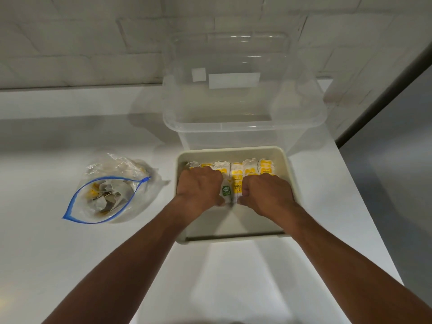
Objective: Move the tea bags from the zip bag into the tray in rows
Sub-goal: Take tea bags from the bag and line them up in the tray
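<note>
While both hands are inside the tray [233, 153], fingers curl down onto the packed bags. Left hand [199, 187] pinches a green-logo tea bag [226, 191] between thumb and curled fingers. Right hand [267, 192] grips a yellow-print tea bag [236, 183] just beside it; the two bags touch near tray centre. Row of tea bags [265, 168] stands along the tray's far wall. Zip bag [93, 169] lies on the white counter [70, 265], left of tray, well apart, blue zip mouth open, loose tea bags [109, 192] inside. Clear plastic bin [245, 127] stands just behind the tray.
</note>
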